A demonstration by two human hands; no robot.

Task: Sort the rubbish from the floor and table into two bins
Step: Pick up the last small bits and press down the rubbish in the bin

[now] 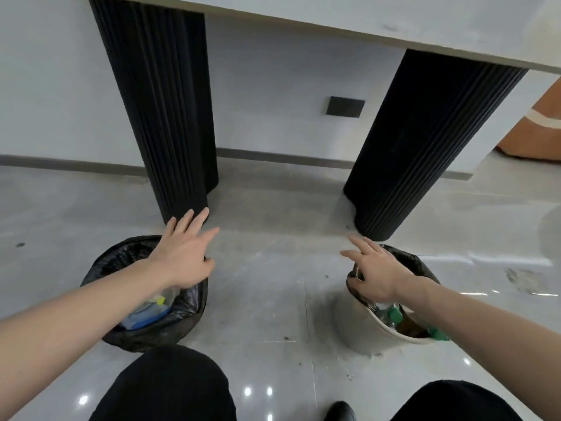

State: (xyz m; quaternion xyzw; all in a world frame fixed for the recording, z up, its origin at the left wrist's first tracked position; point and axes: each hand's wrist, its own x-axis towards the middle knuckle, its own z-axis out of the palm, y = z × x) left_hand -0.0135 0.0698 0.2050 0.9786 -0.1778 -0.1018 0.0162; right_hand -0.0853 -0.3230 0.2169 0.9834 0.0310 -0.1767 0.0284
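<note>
Below the head camera, both bare arms reach forward over two bins set well apart on the grey floor (273, 299), in front of a table (364, 22) carried on two fluted black legs. Left hand (182, 256): fingers spread and empty, hovering above the far rim of the black-lined bin (188, 314); this bin holds a blue packet (145, 317) and clear plastic with a yellow-green scrap. Right hand (379, 275): fingers loosely open, gripping nothing, poised over the near-left rim of the pale bin (361, 329), whose black liner folds over its edge; green-capped bottles (394, 316) lie inside. Separating bottles from soft wrappers suggests one bin per material. No loose rubbish shows on the visible floor, so the sort appears close to finished; the open palms over each mouth read as a release or a check. Dark trouser knees and a shoe (340, 411) fill the lower edge
</note>
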